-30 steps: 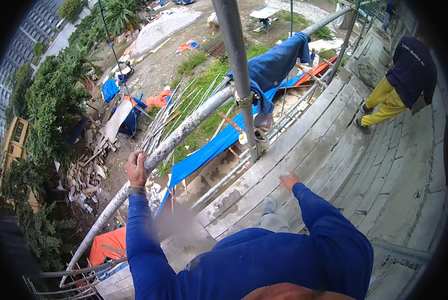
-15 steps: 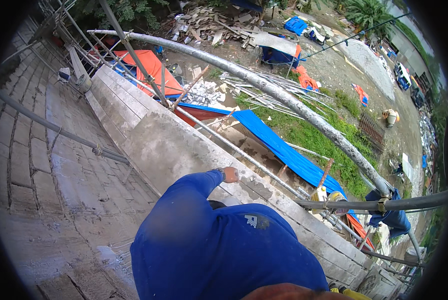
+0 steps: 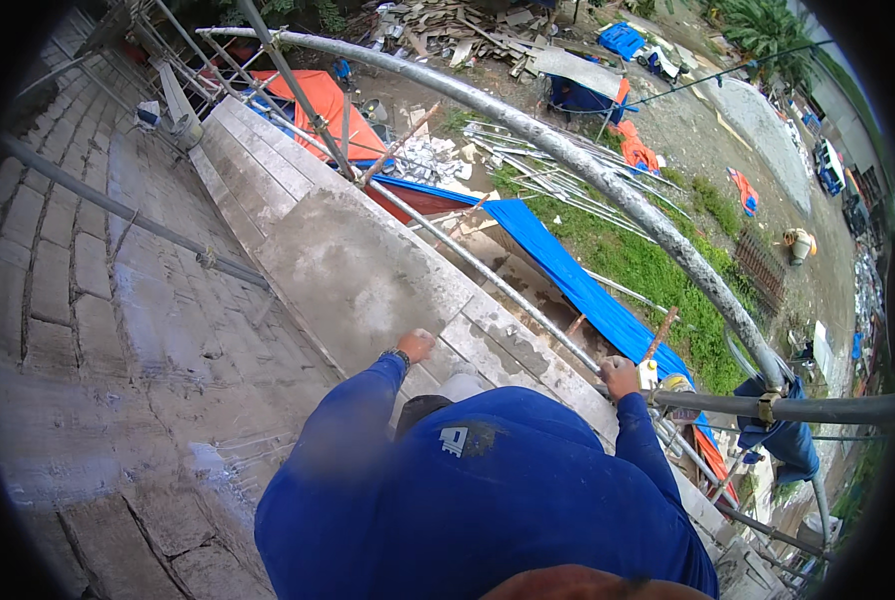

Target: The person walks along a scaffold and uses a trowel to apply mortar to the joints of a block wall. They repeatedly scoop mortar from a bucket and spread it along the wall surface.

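My left hand [image 3: 418,345] hangs above the plank walkway [image 3: 353,275], a watch or band at the wrist. Its fingers are curled in, and no object shows in them. On the right, my right hand [image 3: 621,378] is closed at the slanting scaffold pipe [image 3: 508,285] along the walkway's outer side. The fingers look wrapped round it, though their undersides are hidden. Beside that hand sits a pale container [image 3: 649,374], close to the end of a thick grey pipe [image 3: 818,408].
A rough block wall [image 3: 78,300] with a pipe [image 3: 138,215] across it borders the left. A bent white-spotted pipe [image 3: 568,150] arches on the right. Far below are blue sheeting [image 3: 558,270], an orange tarp [image 3: 333,110] and stacked poles [image 3: 568,170]. A bucket [image 3: 186,130] stands at the far end.
My right hand has come into view and is at the slanting pipe. My left hand has moved a little left. The view has shifted slightly, so the surroundings appear farther right.
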Demonstrator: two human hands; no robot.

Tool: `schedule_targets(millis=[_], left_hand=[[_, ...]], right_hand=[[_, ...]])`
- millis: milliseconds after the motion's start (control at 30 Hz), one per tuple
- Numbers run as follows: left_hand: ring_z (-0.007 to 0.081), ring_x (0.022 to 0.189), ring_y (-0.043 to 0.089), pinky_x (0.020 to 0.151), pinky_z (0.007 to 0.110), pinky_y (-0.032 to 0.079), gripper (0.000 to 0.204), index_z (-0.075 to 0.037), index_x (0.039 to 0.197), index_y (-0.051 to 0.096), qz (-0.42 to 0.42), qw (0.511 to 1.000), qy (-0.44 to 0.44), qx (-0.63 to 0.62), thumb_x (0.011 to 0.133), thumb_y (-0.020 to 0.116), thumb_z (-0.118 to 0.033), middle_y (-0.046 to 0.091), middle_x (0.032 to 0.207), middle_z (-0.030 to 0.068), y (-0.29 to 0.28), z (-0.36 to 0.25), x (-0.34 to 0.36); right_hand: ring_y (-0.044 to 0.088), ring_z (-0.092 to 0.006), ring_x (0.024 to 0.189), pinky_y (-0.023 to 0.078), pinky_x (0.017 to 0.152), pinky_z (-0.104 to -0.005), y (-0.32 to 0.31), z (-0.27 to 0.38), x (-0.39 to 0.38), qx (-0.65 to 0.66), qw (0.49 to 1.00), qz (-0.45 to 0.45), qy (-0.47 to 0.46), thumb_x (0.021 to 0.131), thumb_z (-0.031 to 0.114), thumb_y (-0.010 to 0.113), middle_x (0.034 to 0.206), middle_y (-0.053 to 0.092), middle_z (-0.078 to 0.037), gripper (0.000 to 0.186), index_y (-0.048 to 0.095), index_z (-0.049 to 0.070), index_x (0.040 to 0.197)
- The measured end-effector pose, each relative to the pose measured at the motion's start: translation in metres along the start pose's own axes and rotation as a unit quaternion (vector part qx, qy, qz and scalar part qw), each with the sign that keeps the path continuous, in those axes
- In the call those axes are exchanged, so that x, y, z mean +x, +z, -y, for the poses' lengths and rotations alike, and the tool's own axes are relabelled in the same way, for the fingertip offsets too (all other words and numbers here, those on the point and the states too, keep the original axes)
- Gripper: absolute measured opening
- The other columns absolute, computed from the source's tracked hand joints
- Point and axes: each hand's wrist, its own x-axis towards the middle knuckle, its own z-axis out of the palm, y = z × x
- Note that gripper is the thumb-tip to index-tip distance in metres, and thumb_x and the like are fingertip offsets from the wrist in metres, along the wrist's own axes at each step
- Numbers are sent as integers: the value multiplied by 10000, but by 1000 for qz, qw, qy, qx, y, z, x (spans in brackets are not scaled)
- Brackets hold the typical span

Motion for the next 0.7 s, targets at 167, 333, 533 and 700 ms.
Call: schedule_targets(millis=[167, 333, 533, 700], left_hand=[[153, 728, 658, 617, 296, 527, 309, -37, 1162, 625, 113, 991, -73, -20, 946, 605, -257, 682, 908, 55, 107, -128, -23], [185, 829, 686, 691, 311, 529, 336, -40, 1272, 571, 240, 948, -9, 211, 988, 533, -217, 695, 1077, 99, 137, -145, -14], [190, 840, 685, 741, 319, 519, 406, 3, 1280, 569, 254, 896, 21, 364, 935, 561, -211, 692, 1081, 116, 171, -267, -2], [200, 891, 703, 780, 311, 529, 457, 46, 1291, 557, 315, 813, 128, 473, 931, 597, -233, 696, 1112, 137, 215, -315, -30]], right_hand=[[636, -371, 1084, 501, 960, -410, 2, -85, -74, -57, 995, 28, -82, 808, 192, 652, 1192, 667, -201, 461, 633, 26, 1237], [668, -379, 1018, 531, 897, -436, -12, -227, -144, 80, 984, -101, 119, 804, 264, 632, 1055, 709, -219, 310, 746, 70, 1017], [673, -405, 985, 531, 893, -464, -18, -406, -164, 219, 841, -352, 348, 862, 270, 596, 957, 714, -225, 271, 741, 49, 918], [694, -268, 689, 544, 683, -381, -22, -499, -81, 327, 734, -505, 315, 842, 211, 625, 752, 715, -161, 227, 744, 33, 916]])
